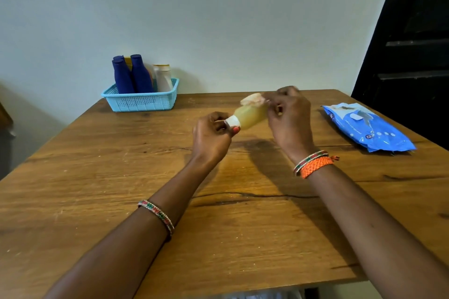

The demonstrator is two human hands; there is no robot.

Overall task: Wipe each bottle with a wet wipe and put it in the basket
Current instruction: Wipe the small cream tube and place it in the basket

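One view is supplied, the head camera, and it shows both hands raised above the brown wooden table [145, 201] with a small translucent yellow plastic bottle [250, 115] held between them. The bottle is clear of the table surface and lies nearly level, its long axis running from near-left to far-right, with the white cap [232, 122] pointing at the left hand [210, 139] and the base toward the right hand [289, 116].

Left hand: fingers and thumb are curled round the white cap, pinching it and so carrying the bottle by its cap end.

Right hand: fingers are bunched, pinching a crumpled whitish wet wipe [252, 99] against the base end of the bottle. How much of the wipe lies behind the fingers cannot be told.

Light blue perforated plastic basket [142, 102] stands at the far left corner of the table, by the wall, well apart from both hands and lying forward and to the left of them. The left hand is the nearer of the two. Inside it stand dark blue bottles [132, 75] and a white bottle with a pale cap [162, 77], all upright; something yellow shows behind the blue ones but is too hidden to identify.

Blue soft pack of wet wipes [366, 127] lies flat on the table to the right of the right hand.

Assessment: wiping of this bottle is in hand; placing it calls for a carry forward and leftward, most readily by the left hand.
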